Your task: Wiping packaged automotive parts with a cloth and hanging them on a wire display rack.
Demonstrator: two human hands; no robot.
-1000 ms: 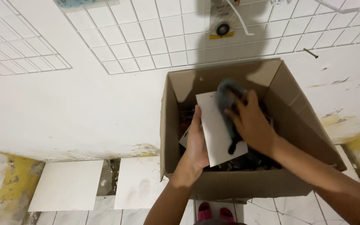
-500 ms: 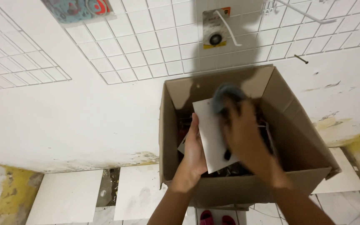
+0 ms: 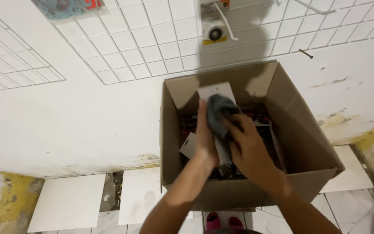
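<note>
Both forearms bare, no sleeves, no gloves, no watch or rings visible. Pink footwear (image 3: 220, 222) at 6 o'clock, frame bottom.
</note>
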